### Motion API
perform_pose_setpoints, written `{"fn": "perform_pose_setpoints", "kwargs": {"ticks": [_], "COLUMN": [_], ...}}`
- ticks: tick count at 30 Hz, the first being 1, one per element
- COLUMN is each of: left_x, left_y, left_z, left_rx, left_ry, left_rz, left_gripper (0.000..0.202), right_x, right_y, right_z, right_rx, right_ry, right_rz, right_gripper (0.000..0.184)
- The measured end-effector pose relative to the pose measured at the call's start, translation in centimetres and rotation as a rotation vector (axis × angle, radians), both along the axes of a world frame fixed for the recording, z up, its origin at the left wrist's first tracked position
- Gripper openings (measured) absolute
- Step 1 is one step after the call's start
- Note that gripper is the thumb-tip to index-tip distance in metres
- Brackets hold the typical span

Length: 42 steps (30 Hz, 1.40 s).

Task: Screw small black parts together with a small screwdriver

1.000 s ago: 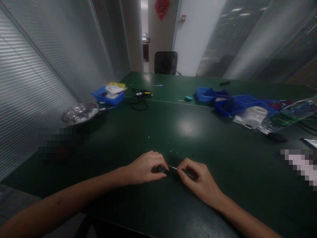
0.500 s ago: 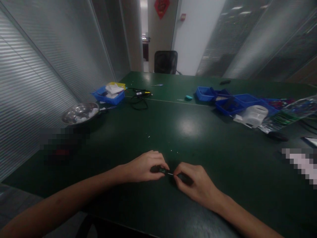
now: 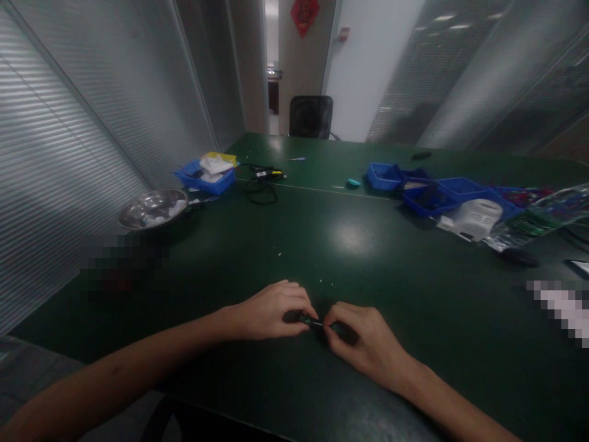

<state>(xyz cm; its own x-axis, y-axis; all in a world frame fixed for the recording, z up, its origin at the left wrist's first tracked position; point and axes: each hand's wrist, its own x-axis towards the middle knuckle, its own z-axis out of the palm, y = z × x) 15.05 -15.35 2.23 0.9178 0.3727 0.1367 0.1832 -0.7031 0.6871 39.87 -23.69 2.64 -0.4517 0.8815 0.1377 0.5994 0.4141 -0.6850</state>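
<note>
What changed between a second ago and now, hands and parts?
The right hand moved toward the left hand. Its thin metal rod, pointed just short of the dark piece before, now appears to meet its end. Nothing taken or released. Left hand's hold, metal bowl, blue tray: unchanged.

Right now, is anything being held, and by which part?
Left grip holds a small dark piece, exact part hidden; right grip pinches a thin metal rod just behind its short exposed stretch.
</note>
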Motion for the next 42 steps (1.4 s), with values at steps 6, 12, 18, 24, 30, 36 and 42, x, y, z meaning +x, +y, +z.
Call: {"fn": "perform_pose_setpoints", "kwargs": {"ticks": [6, 12, 18, 24, 30, 36, 42], "left_x": [0.0, -0.7, -2.7, -11.0, -21.1, -22.6, -23.3], "left_y": [0.0, 0.4, 3.1, 11.1, 17.2, 17.3, 17.2], "left_z": [0.2, 0.9, 1.4, -0.1, -3.6, -3.5, -2.9], "left_rx": [-0.023, -0.091, -0.148, 0.108, 0.302, 0.268, 0.210], "left_ry": [0.008, 0.016, 0.061, 0.121, 0.123, 0.150, 0.174], "left_rz": [-0.002, -0.071, -0.027, 0.464, 1.008, 1.077, 1.095], "left_gripper": [0.022, 0.025, 0.029, 0.030, 0.039, 0.043, 0.047], "right_x": [-0.1, 0.3, 0.5, 0.5, 0.6, 0.6, 0.6], "right_y": [0.1, 0.0, -0.2, -0.3, -0.4, -0.5, -0.4], "right_z": [0.5, 0.4, 0.4, 0.4, 0.4, 0.0, 0.1], "right_rx": [-0.048, -0.066, -0.071, -0.053, -0.055, -0.059, -0.071], "right_ry": [0.158, 0.157, 0.138, 0.141, 0.140, 0.127, 0.129], "right_rz": [-0.118, -0.112, -0.110, -0.096, -0.088, -0.095, -0.086], "right_gripper": [0.016, 0.015, 0.016, 0.016, 0.015, 0.015, 0.016]}}
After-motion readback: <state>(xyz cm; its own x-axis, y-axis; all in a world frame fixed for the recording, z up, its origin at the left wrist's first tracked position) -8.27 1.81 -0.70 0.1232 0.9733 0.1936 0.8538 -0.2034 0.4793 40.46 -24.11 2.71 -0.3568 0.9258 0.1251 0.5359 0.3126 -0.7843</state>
